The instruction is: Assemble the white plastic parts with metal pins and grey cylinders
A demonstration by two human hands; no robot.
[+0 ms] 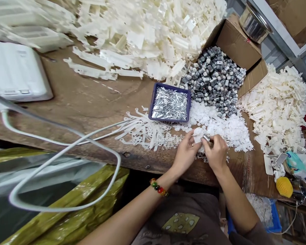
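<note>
Small metal cylinder (206, 137) and white plastic disc (197, 138) together at fingertips, over counter (91, 102) front edge. Right grip (206, 143) pinched shut on cylinder; left grip (195, 143) closed on disc. Step in hand: one piece at a time, both grips occupied, neither free for new pick. Just behind: disc pile (219, 126). Beyond: purple tray (168, 86) of steel pins (169, 103), grey cylinder heap (214, 80) spilling from cardboard box (234, 44), white plastic runners (142, 132) at left.

An assembly workshop is shown by a worn wooden workbench (73, 109) heaped with white plastic parts (145, 34), metal pins (169, 103), and grey components (211, 78) in a cardboard box (234, 44).
</note>
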